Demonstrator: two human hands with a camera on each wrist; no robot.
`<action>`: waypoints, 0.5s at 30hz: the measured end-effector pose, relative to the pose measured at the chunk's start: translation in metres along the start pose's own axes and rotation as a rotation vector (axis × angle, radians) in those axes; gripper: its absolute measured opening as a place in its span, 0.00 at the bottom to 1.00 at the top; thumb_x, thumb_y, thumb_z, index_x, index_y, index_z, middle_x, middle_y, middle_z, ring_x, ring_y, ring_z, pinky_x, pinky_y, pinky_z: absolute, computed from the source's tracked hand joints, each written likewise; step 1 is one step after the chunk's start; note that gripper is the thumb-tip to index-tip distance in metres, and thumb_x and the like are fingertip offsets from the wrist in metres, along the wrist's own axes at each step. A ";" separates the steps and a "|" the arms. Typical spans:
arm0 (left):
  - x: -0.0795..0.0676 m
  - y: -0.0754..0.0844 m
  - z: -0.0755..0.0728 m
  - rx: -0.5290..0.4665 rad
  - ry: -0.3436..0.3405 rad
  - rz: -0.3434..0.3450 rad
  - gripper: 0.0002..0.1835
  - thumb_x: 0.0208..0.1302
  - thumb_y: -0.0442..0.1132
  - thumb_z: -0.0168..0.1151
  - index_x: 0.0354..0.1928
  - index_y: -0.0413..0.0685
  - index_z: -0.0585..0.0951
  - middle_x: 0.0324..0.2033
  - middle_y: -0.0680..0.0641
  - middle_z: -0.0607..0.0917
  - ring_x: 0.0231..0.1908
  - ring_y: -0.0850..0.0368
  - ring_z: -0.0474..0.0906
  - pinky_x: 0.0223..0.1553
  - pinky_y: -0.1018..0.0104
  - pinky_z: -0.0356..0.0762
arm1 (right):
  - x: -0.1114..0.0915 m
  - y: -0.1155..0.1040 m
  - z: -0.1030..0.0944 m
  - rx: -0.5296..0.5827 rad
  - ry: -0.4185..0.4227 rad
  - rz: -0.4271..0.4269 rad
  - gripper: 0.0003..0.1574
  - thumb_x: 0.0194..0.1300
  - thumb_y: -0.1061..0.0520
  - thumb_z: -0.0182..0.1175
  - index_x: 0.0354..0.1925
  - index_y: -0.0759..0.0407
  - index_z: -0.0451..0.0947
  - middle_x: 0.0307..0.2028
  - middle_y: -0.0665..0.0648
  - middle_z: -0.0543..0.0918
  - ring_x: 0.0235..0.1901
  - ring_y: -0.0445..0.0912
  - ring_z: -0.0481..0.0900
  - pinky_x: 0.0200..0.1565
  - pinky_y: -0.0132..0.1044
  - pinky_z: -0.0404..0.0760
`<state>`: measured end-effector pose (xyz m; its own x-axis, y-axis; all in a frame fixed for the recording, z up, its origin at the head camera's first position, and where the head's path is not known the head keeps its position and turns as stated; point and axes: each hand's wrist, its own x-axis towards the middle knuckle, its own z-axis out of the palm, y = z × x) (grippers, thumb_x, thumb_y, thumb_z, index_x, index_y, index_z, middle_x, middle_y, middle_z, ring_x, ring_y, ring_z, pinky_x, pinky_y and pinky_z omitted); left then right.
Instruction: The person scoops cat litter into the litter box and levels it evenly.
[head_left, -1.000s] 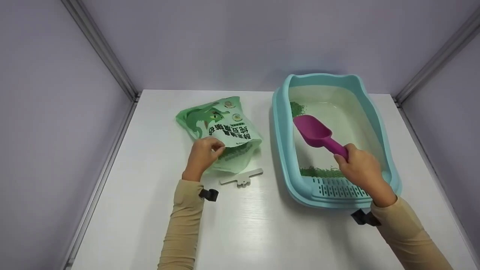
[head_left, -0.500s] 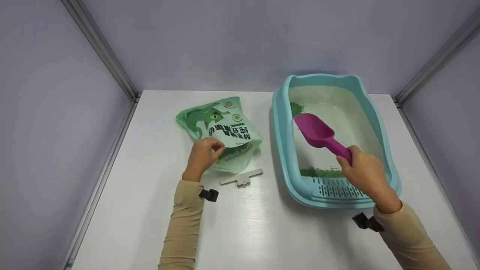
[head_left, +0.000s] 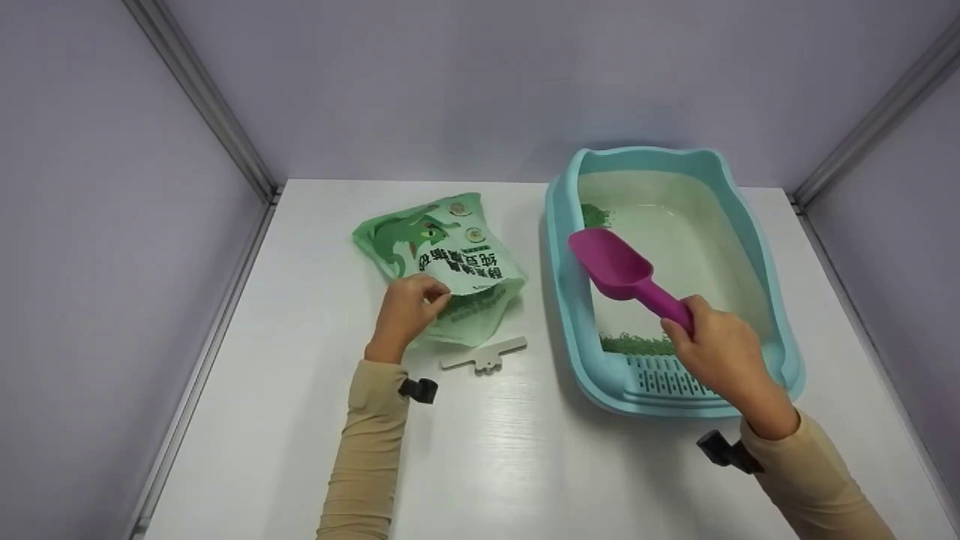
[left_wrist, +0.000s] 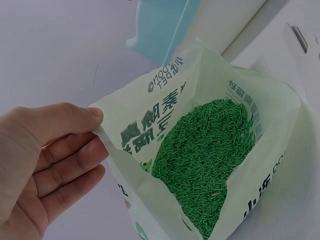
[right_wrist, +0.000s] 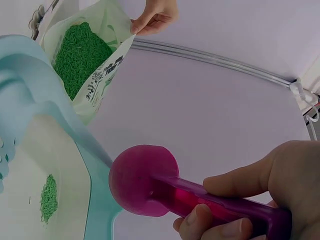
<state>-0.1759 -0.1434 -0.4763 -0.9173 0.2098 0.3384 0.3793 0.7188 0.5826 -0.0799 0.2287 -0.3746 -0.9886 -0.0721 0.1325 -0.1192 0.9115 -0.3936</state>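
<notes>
My left hand (head_left: 409, 311) pinches the edge of a green and white cat litter bag (head_left: 450, 247) between thumb and finger. The left wrist view shows the bag's mouth gaping, with green litter pellets (left_wrist: 205, 155) inside. A magenta scoop (head_left: 611, 262) is held by its handle in my right hand (head_left: 724, 352), above the left rim of a light blue litter box (head_left: 566, 300). The scoop's bowl looks bare in the head view. Green pellets (head_left: 634, 345) lie along the front of the box, and a smaller heap (head_left: 596, 216) lies near its back left.
A flat grey piece with a paw-shaped middle (head_left: 486, 356) lies on the white table (head_left: 495, 465) in front of the bag. The box has a slotted step (head_left: 667, 379) at its front. Pale panels (head_left: 495, 90) surround the table's back and sides.
The scoop first drifts slightly right, then moves left until its bowl is over the box's left rim. My left hand and the bag stay where they were.
</notes>
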 end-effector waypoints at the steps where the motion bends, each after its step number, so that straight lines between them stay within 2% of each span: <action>1: 0.000 0.000 0.000 0.001 0.000 0.002 0.03 0.59 0.34 0.67 0.32 0.42 0.87 0.30 0.43 0.88 0.31 0.52 0.85 0.35 0.61 0.84 | 0.000 -0.001 0.000 -0.001 0.003 -0.002 0.19 0.66 0.57 0.58 0.46 0.73 0.73 0.23 0.66 0.78 0.18 0.50 0.70 0.21 0.37 0.66; 8: 0.000 0.000 0.000 0.005 0.005 0.011 0.03 0.59 0.34 0.67 0.32 0.42 0.87 0.29 0.43 0.88 0.31 0.52 0.85 0.36 0.61 0.84 | -0.001 -0.007 0.001 0.002 0.011 -0.014 0.17 0.65 0.58 0.59 0.45 0.72 0.74 0.22 0.65 0.79 0.19 0.50 0.70 0.23 0.37 0.65; 15: 0.001 0.000 0.000 0.012 0.005 0.006 0.03 0.59 0.34 0.67 0.32 0.42 0.87 0.30 0.43 0.88 0.31 0.52 0.85 0.36 0.61 0.84 | -0.002 -0.013 0.007 0.003 -0.022 -0.024 0.17 0.65 0.57 0.60 0.45 0.71 0.74 0.21 0.63 0.78 0.19 0.49 0.69 0.23 0.36 0.65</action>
<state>-0.1762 -0.1430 -0.4759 -0.9143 0.2112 0.3455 0.3835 0.7256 0.5713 -0.0769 0.2145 -0.3764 -0.9872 -0.1033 0.1219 -0.1435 0.9083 -0.3930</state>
